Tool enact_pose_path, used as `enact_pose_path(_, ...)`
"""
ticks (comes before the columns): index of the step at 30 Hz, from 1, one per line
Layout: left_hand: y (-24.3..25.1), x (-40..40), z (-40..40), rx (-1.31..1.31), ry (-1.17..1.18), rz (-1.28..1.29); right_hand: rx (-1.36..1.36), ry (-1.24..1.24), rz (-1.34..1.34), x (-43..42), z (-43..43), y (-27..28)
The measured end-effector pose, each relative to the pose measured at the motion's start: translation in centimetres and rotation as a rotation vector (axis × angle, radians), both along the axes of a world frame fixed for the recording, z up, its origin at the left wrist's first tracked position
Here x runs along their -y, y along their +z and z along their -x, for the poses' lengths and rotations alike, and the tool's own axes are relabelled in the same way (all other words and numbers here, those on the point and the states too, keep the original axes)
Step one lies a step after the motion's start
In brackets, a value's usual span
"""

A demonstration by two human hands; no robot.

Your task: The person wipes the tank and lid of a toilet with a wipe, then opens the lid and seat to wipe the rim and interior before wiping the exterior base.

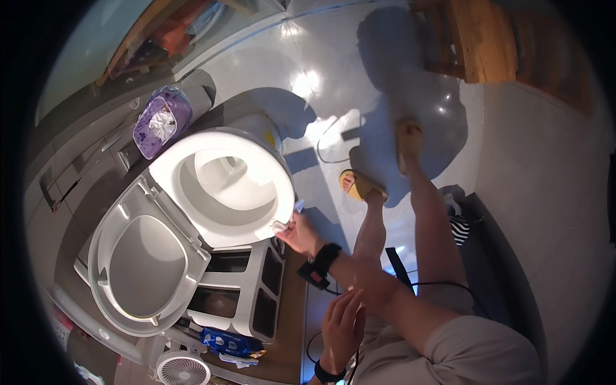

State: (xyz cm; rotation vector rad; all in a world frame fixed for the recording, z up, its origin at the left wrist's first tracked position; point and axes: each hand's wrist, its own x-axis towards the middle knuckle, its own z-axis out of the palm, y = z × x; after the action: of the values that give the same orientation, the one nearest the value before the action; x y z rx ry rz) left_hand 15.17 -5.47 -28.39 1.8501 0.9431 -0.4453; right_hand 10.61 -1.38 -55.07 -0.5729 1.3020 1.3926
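Observation:
The bare rim of a white ceramic toilet bowl (224, 187) faces me, and its plastic seat and lid (149, 264) are raised on the lower left. Touching the rim's near edge, my right hand (302, 235) pinches a small white crumpled tissue or cloth (281, 225), partly covered by the fingers. My left hand (340, 323) hangs lower in the picture, loosely curled beside my right forearm, with nothing seen in it. Both wrists wear black bands; a small dark device with a cable is by the right one.
A purple-lined bin (183, 108) with crumpled paper stands beyond the bowl. A white storage unit (257, 288), a blue wipes packet (228, 340) and a small white fan (184, 369) are at lower left. Cables cross near my legs. A wooden piece of furniture (486, 41) stands at upper right.

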Motion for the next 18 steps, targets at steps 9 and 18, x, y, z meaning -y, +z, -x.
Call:
enact_pose_path(9, -4.1, 3.1, 3.0, -0.091, -0.036, 0.047, 0.962, 0.471, -0.183, -4.0, -9.7, -3.7)
enact_pose_path(18, -10.4, 6.4, 10.4, -0.434, -0.068, 0.193, 0.806, 0.384, -0.526, -3.2, -9.9, -8.2)
